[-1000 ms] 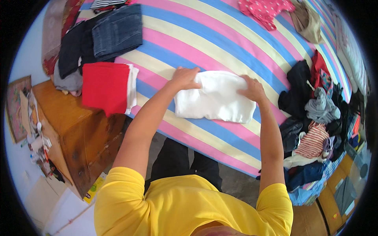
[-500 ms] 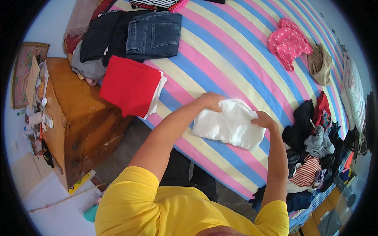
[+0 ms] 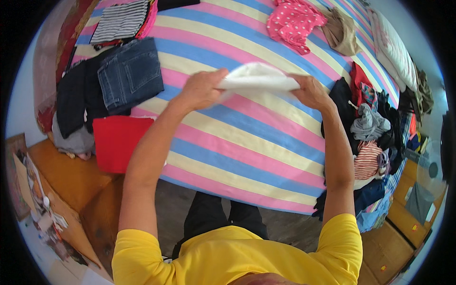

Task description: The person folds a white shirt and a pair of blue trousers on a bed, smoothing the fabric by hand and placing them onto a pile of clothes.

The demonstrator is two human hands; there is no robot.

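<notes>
Both hands hold one folded white cloth (image 3: 256, 78) in the air above the middle of the bed (image 3: 247, 142), which is covered with a sheet of pink, blue and pale yellow stripes. The left hand (image 3: 202, 90) is closed on the left end of the cloth, with the fingers wrapped around its edge. The right hand (image 3: 311, 91) grips the right end in the same way. The cloth lies flat between them and does not touch the sheet.

Near the left edge of the bed there is a folded red garment (image 3: 118, 142), and beside it, further from the person, a folded pair of blue jeans (image 3: 130, 73) with dark clothes (image 3: 78, 97) just to its left. A striped black and white garment (image 3: 121, 20) lies at the far left corner. Toward the far edge there is a pink top with white dots (image 3: 294, 21), and just beside it a beige piece of clothing (image 3: 341, 32). Along the right edge of the bed there is a loose heap of unfolded clothes (image 3: 370, 128) in grey, red, black and stripes. The person wears a yellow shirt (image 3: 237, 259) and stands at the near edge of the bed.
</notes>
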